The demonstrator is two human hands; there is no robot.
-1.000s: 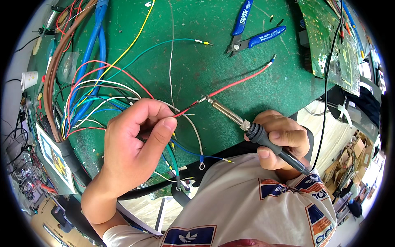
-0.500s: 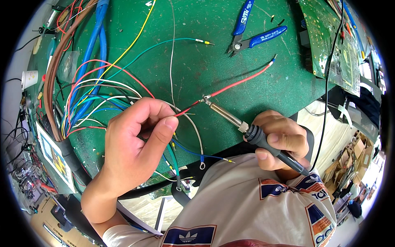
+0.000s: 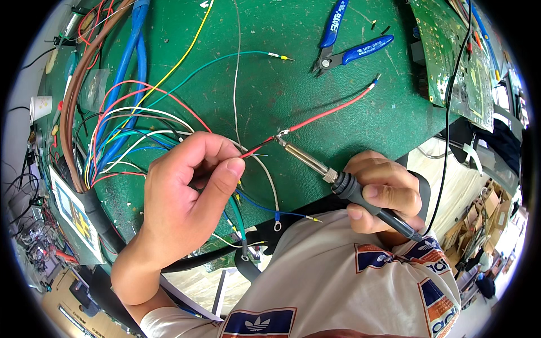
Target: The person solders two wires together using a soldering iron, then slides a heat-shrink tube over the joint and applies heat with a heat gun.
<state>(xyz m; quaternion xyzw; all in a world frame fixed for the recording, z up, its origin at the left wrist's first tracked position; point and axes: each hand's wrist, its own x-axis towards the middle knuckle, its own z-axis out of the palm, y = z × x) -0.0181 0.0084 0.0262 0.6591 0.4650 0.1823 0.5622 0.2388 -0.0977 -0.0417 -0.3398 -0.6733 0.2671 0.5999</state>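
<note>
A: Item 1, position?
B: Red wire (image 3: 332,112), 1 length, with 1 bare silvery joint (image 3: 281,134). It is running over the green bench top (image 3: 186,28), long axis rising from lower left to upper right. The joint is lying up and right of the left fingertips.

A: Nearer hand?
B: Left hand (image 3: 189,197): thumb and finger are pinching the wire, closed narrow, near the joint. Right hand (image 3: 386,194): well apart from it, fingers wrapping item 2.

A: Item 2?
B: Soldering iron (image 3: 349,188), 1, slanting in from lower right, crosswise to the wire. Its tip is apparently touching the joint.

A: Outlying?
B: Blue-handled cutters (image 3: 332,56), 1 pair, lying spread, beyond the wire.
</note>
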